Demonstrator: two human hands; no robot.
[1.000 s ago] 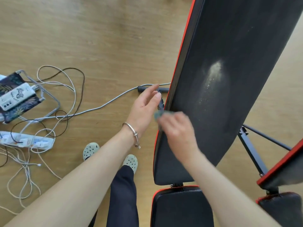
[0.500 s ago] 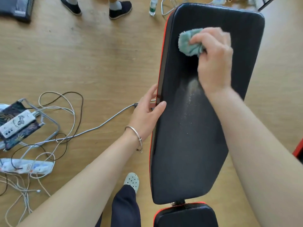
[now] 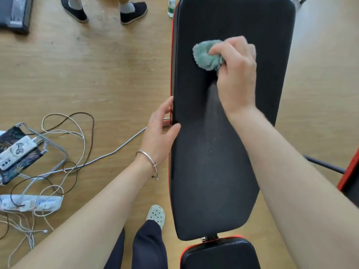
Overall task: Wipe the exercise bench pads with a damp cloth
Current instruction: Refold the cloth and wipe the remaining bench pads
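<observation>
The long black back pad (image 3: 213, 171) of the exercise bench, edged in red, runs up the middle of the view. My right hand (image 3: 236, 74) presses a crumpled teal cloth (image 3: 206, 55) onto its upper part. A pale streak and fine specks mark the pad just below the cloth. My left hand (image 3: 159, 133) grips the pad's left edge, thumb on top and fingers along the side. The smaller black seat pad (image 3: 219, 255) lies at the bottom.
On the wooden floor to the left lie tangled cables (image 3: 64, 144), a white power strip (image 3: 29, 202) and a patterned pouch (image 3: 15, 152). Another person's feet (image 3: 103, 10) stand at the top, with a bottle (image 3: 171, 8) beside. Another red-edged pad (image 3: 349, 181) sits at the right.
My right hand carried the cloth from the pad's left edge to its top, then drew it down and toward the middle. My left hand took hold of the pad's left edge and stays there.
</observation>
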